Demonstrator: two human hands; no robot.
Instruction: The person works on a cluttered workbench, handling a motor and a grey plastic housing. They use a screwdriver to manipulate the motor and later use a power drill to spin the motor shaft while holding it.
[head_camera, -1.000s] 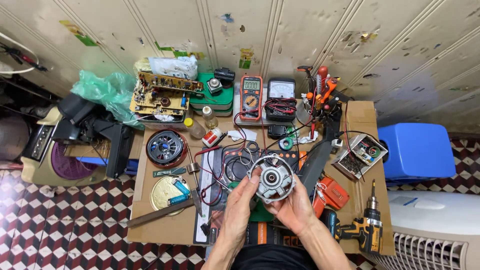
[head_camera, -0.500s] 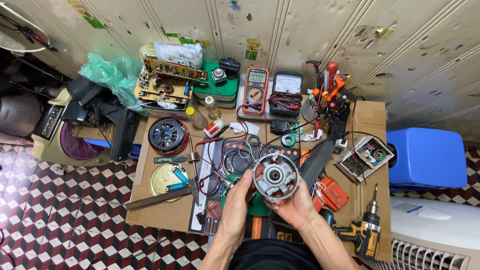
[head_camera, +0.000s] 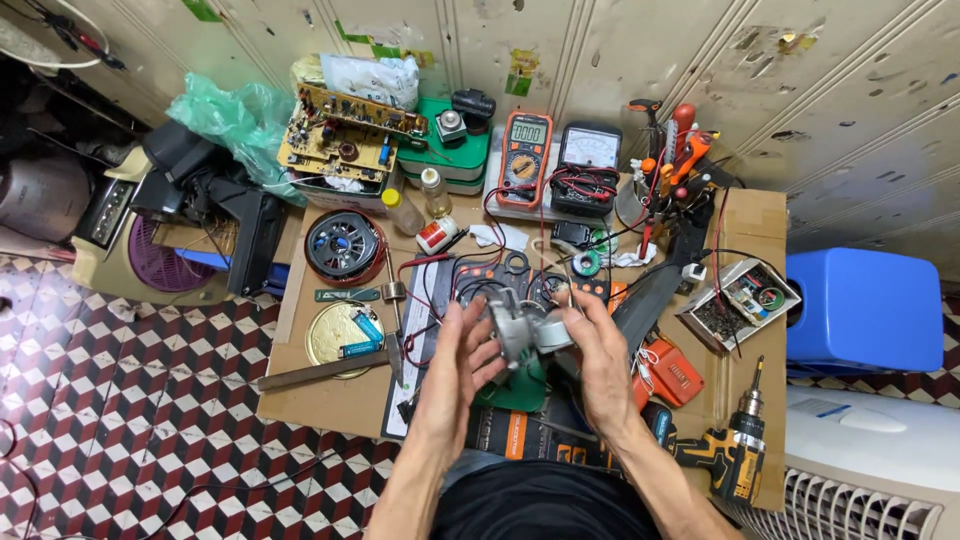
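A grey metal motor (head_camera: 524, 332) hangs above the middle of the cluttered workbench, turned on its side so its edge faces me. My left hand (head_camera: 456, 372) touches its left side with spread fingers. My right hand (head_camera: 598, 362) grips its right side. Red and black wires (head_camera: 440, 290) lie on the dark mat just beyond the motor.
An orange multimeter (head_camera: 525, 158) and a black meter (head_camera: 587, 168) stand at the back. A round black fan part (head_camera: 344, 246), a gold tin lid (head_camera: 343, 334), a circuit board (head_camera: 345, 128), a cordless drill (head_camera: 732, 455) and a blue stool (head_camera: 865, 310) surround the cardboard-covered bench (head_camera: 330, 400).
The motor has been turned from facing me to lying edge-on between my hands. The camera has moved closer to the bench.
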